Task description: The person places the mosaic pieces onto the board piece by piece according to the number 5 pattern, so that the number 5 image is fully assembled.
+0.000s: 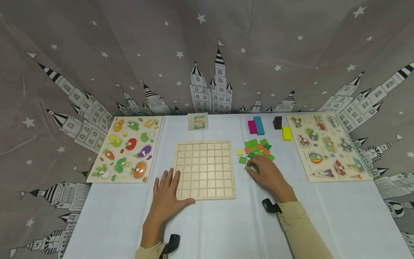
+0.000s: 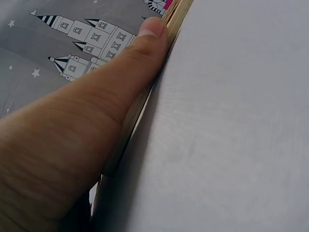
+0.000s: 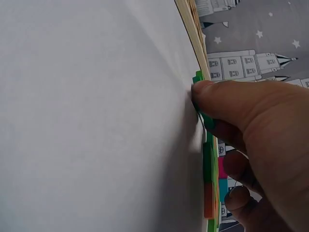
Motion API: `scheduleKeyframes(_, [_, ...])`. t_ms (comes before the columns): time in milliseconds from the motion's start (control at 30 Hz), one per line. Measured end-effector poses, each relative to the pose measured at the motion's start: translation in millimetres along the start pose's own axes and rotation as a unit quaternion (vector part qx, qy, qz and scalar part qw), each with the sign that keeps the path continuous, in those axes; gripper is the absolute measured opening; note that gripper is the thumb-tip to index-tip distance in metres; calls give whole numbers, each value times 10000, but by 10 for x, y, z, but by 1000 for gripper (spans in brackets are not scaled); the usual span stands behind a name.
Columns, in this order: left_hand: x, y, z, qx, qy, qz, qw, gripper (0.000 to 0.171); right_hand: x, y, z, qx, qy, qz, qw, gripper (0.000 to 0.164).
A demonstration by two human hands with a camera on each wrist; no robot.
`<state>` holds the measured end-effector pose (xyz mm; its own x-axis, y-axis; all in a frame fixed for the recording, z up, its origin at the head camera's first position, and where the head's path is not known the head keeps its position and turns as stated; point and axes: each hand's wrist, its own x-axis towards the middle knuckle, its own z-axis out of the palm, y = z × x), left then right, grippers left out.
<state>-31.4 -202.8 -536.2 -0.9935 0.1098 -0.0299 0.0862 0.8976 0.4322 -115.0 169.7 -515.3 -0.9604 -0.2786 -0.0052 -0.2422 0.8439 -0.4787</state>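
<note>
My left hand (image 1: 166,199) lies with its fingers spread straight over the left edge of a square wooden grid board (image 1: 205,198), its thumb along the front edge. In the left wrist view the thumb (image 2: 150,41) rests against the board's side. My right hand (image 1: 267,175) is at the near side of a loose pile of tiles, right of the board. Between its thumb and index finger it pinches a small green tile (image 1: 247,167). Orange tiles (image 1: 248,150) and green tiles (image 1: 242,160) lie around the fingertips, with a yellow tile (image 1: 240,152) to their left.
A small pattern card (image 1: 198,121) lies behind the board. A vegetable puzzle (image 1: 129,151) is at the left, a vehicle puzzle (image 1: 330,151) at the right. Toward the back right sit a magenta block (image 1: 252,127), a blue block (image 1: 258,125), a dark block (image 1: 277,123) and a yellow block (image 1: 286,133).
</note>
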Motion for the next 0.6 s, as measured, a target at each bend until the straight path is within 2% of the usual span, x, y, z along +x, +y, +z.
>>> scheduleKeyframes(267, [-6, 4, 21, 21, -55, -1, 10000, 122, 141, -150, 20, 224, 115, -302, 9992, 19])
scheduleKeyframes(600, [-14, 31, 0, -14, -34, -32, 10000, 122, 601, -626, 172, 566, -99, -1070, 9926, 16])
